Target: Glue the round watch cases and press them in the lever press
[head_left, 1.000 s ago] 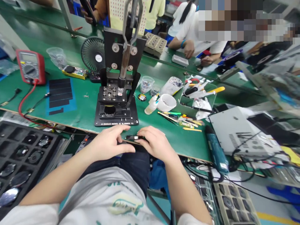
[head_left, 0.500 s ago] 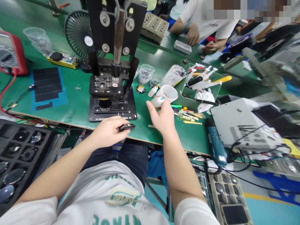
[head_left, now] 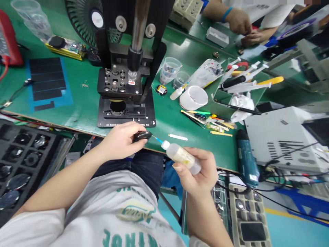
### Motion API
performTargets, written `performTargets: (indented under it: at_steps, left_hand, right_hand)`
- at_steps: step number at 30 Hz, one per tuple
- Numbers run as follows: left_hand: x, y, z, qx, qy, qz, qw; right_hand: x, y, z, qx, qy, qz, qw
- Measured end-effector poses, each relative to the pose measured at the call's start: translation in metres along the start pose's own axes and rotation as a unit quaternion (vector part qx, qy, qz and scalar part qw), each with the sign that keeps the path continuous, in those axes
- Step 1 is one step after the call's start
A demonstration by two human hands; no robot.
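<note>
My left hand [head_left: 120, 140] pinches a small black round part [head_left: 142, 136] at the front edge of the green bench [head_left: 84, 103]. My right hand [head_left: 199, 173] is wrapped round a small clear squeeze bottle [head_left: 181, 157] with a thin blue needle tip. The tip points left and touches the black part. Just beyond my left hand stands a black hand press [head_left: 128, 72] on its base plate.
A white cup [head_left: 193, 97], small clear cups [head_left: 170, 69], tweezers and pens [head_left: 205, 118] lie right of the press. A white box [head_left: 282, 137] and a blue tool [head_left: 245, 156] sit at right. Part trays [head_left: 23, 154] are at lower left. Another person's hands [head_left: 239, 22] work across the bench.
My right hand picked the squeeze bottle up from beside the white cup and brought it down to the black part in my left hand. The camera tilted down and closer.
</note>
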State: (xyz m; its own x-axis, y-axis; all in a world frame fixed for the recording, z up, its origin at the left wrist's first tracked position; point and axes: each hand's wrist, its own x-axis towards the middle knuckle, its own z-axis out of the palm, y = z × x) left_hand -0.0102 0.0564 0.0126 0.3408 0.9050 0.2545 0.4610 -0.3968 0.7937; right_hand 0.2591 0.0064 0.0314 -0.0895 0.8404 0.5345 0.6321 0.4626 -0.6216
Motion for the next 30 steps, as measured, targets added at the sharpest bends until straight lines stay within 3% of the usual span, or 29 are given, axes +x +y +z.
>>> performTargets:
  at_steps: [8, 16, 30]
  left_hand:
    - [0.002, 0.002, -0.002, -0.002, -0.004, 0.002, 1.0]
    - [0.001, 0.001, 0.0, 0.01, -0.008, 0.005, 1.0]
    - [0.0, 0.001, -0.001, 0.014, -0.004, 0.013, 1.0]
  right_hand:
    - [0.008, -0.004, 0.016, 0.004, -0.008, -0.046, 0.999]
    - [0.012, -0.006, 0.017, -0.042, -0.035, -0.056, 0.997]
    - [0.012, -0.006, 0.017, -0.032, -0.055, -0.071, 0.995]
